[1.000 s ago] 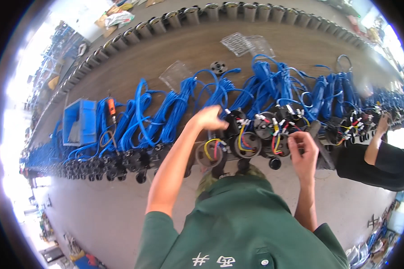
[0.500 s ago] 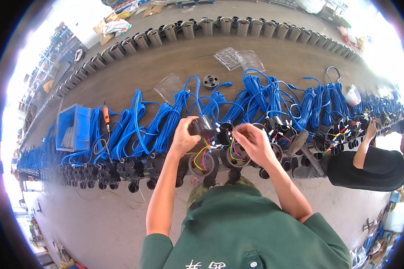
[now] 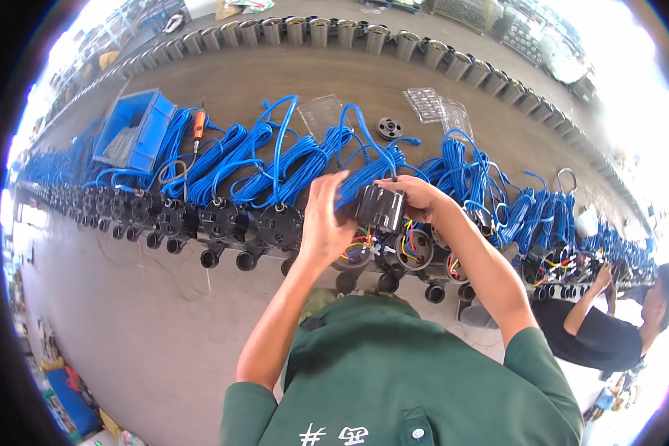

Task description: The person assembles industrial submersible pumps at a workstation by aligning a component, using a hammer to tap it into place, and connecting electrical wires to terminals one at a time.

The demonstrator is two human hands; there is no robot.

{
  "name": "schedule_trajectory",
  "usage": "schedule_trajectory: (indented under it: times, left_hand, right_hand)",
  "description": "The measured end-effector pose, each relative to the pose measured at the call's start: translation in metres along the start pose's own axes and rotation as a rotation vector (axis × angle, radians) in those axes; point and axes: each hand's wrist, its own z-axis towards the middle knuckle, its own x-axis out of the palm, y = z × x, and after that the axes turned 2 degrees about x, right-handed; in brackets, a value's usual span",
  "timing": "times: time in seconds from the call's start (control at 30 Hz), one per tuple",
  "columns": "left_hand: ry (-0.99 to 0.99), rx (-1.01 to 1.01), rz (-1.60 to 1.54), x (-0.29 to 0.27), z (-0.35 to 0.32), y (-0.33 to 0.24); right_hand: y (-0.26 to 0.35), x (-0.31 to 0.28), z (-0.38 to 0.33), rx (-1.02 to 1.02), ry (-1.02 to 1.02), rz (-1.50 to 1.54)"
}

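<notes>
Black cap: tilted, held in the air between the hands, above the near edge of the bench; the black cap (image 3: 380, 209) sits just above the open housings (image 3: 428, 257), apart from the right-hand ones as far as one can see
Right hand: the right hand (image 3: 418, 197) pinches the cap's upper right side, fingers bent over its top
Left hand: the left hand (image 3: 323, 227) stands at the cap's left side, fingers long and partly spread; whether it presses on the cap or only hovers beside it, I cannot tell
Coloured wires: red, yellow and blue coloured wires (image 3: 410, 239) show in the housings below; these look unfinished, with no cover seated on them
Closed covers: to the left, a row of closed covers (image 3: 281, 225) sits with no loose wires showing; that part appears done
Blue cables: bundled blue cables (image 3: 297, 167) lie on the bench (image 3: 223, 72) behind the row
Right end: more wired units (image 3: 546, 264) stand uncovered near a co-worker (image 3: 598, 338); this stretch seems left to do
Hidden: the cap's inner face and any wire joints in it; the right fingers cover where a cable meets its top
Hard to make out: the left fingertips, blurred; both far ends of the row, small and washed out by glare
</notes>
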Motion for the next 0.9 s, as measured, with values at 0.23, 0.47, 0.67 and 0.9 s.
schedule_trajectory:
  times: [0.23, 0.47, 0.67, 0.9]
  left_hand:
    - [0.213, -0.42, -0.116, 0.025, -0.031, -0.007]
    - [0.095, -0.361, 0.17, 0.044, -0.046, -0.007]
    - [0.017, -0.189, 0.322, 0.052, -0.061, 0.011]
    - [-0.073, -0.092, 0.422, 0.039, -0.073, 0.016]
  right_hand:
    - [-0.031, 0.005, 0.007, -0.29, 0.08, 0.279]
    - [-0.039, 0.004, 0.01, -0.397, 0.207, 0.27]
    - [-0.044, 0.008, 0.009, -0.405, 0.208, 0.3]
    - [-0.055, 0.001, 0.013, -0.321, 0.17, 0.277]
